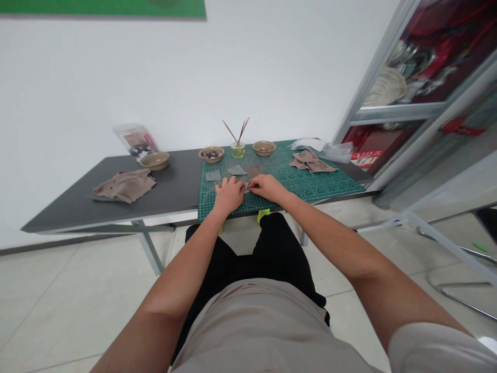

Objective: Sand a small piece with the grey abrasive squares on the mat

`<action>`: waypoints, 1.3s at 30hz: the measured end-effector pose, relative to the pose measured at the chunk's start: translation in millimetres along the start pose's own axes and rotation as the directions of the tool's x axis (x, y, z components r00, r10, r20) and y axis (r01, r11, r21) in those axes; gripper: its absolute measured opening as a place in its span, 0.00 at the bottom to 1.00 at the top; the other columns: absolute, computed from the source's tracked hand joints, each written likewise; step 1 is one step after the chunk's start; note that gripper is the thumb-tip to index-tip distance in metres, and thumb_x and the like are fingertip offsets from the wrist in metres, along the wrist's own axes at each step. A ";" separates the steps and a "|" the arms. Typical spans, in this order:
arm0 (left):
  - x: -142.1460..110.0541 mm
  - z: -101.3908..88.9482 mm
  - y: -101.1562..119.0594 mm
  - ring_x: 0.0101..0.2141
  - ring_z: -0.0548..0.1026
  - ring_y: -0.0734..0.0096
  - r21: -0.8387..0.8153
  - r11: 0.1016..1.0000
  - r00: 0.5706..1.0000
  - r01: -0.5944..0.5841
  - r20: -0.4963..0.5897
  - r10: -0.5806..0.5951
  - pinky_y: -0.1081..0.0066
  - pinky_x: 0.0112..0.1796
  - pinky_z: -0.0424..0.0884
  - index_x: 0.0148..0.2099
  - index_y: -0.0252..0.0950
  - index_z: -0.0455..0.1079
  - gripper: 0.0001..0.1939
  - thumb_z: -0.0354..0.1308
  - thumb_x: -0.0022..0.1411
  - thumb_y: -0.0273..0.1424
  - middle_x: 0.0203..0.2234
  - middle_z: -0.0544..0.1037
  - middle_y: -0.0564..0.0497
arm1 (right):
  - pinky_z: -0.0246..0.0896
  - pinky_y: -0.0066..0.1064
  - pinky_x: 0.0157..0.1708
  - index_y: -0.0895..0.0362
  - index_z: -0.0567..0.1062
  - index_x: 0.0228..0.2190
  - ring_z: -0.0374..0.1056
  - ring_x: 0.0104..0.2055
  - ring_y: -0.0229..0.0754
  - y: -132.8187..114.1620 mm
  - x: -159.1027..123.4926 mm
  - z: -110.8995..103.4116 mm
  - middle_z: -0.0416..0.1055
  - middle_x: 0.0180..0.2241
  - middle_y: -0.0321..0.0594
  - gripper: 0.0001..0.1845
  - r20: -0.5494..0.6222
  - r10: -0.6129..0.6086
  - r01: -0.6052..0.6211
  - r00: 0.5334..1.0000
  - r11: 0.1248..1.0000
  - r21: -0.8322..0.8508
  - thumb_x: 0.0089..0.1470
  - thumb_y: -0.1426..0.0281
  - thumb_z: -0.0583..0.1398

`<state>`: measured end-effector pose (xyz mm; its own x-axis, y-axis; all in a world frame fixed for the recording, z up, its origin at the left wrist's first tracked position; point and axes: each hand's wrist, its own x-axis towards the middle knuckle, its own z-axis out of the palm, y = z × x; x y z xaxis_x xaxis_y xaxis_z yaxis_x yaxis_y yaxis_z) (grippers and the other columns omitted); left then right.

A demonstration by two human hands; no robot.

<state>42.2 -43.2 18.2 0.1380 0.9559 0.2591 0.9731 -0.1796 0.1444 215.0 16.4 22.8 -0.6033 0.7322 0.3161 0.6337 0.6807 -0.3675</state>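
Over the near part of the green cutting mat [310, 189], my left hand [230, 194] and my right hand [268, 187] almost meet. Their fingertips pinch a small pale piece [246, 188] from either side; it is too small and too covered to name. Just beyond my fingers lie a grey see-through square [213, 176], a whitish square [237, 170] and a brown mesh-like square [254, 169]. Behind them stand a brown bowl with dark round bits [212, 154], a glass jar with thin sticks [238, 150] and a second brown bowl [264, 148].
Left on the dark table [182, 176] are a crumpled brown cloth [125, 186], another bowl [154, 161] and a printed plastic bag [135, 140]. To the right lie a brownish cloth [310, 161] and clear plastic bags [330, 149]. A white wall rises behind; a glass-fronted cabinet [404, 111] stands right.
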 end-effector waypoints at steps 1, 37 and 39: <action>-0.2 0.2 0.2 0.52 0.67 0.46 0.001 1.000 1.000 -0.002 -0.005 0.002 0.47 0.47 0.66 0.51 0.43 0.75 0.17 0.47 0.70 0.36 0.48 0.73 0.41 | 0.62 0.31 0.45 0.57 0.83 0.35 0.75 0.42 0.44 1.9 -1.5 -0.7 0.81 0.37 0.43 0.07 0.006 -0.007 0.007 1.000 1.000 0.011 0.56 0.72 0.64; -3.7 3.0 2.9 0.51 0.68 0.49 -0.051 0.998 0.997 0.027 -0.074 -0.031 0.42 0.51 0.61 0.47 0.44 0.76 0.16 0.47 0.68 0.30 0.46 0.76 0.43 | 0.63 0.30 0.43 0.56 0.83 0.31 0.75 0.40 0.43 -6.5 -2.8 7.2 0.81 0.36 0.41 0.05 -0.046 0.016 -0.014 0.999 0.998 0.055 0.55 0.72 0.64; -4.1 3.3 2.9 0.51 0.68 0.49 -0.062 0.998 0.996 0.032 -0.086 -0.038 0.42 0.51 0.60 0.49 0.45 0.76 0.16 0.47 0.68 0.29 0.47 0.77 0.44 | 0.63 0.30 0.43 0.56 0.83 0.32 0.75 0.40 0.43 -2.7 -5.6 4.4 0.81 0.37 0.41 0.05 -0.031 0.011 -0.009 0.999 0.998 0.065 0.54 0.72 0.64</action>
<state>45.0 -46.8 14.4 0.0850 0.9385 0.3347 0.9637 -0.1627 0.2117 214.5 10.3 18.2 -0.5807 0.7401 0.3392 0.6061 0.6711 -0.4268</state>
